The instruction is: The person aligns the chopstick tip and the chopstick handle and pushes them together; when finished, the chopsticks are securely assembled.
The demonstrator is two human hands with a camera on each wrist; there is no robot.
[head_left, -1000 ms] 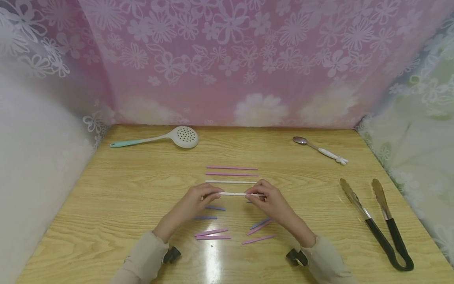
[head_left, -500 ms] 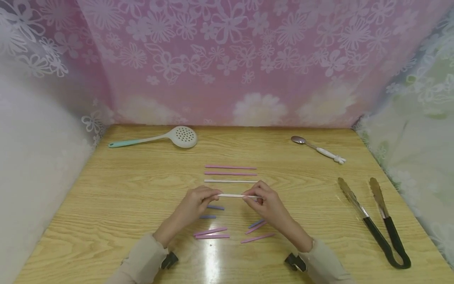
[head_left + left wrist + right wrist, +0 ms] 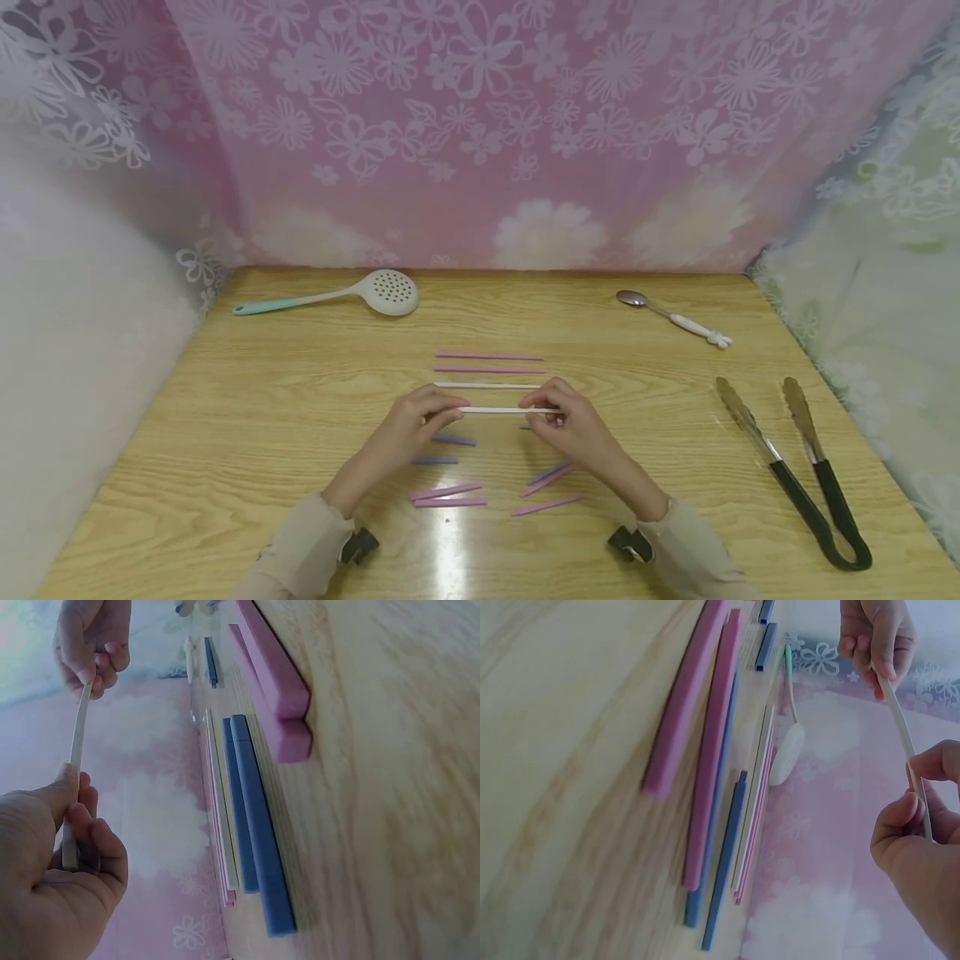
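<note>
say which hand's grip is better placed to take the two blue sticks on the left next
Left, I'd judge: the two blue sticks lie near the left grip, while the right grip is farther across. Both hold the same white stick, so the left should release first.

Held white stick — gap near middle one second earlier, now unbroken line between left hand and right hand; slight tilt half second earlier — now nearer level.
</note>
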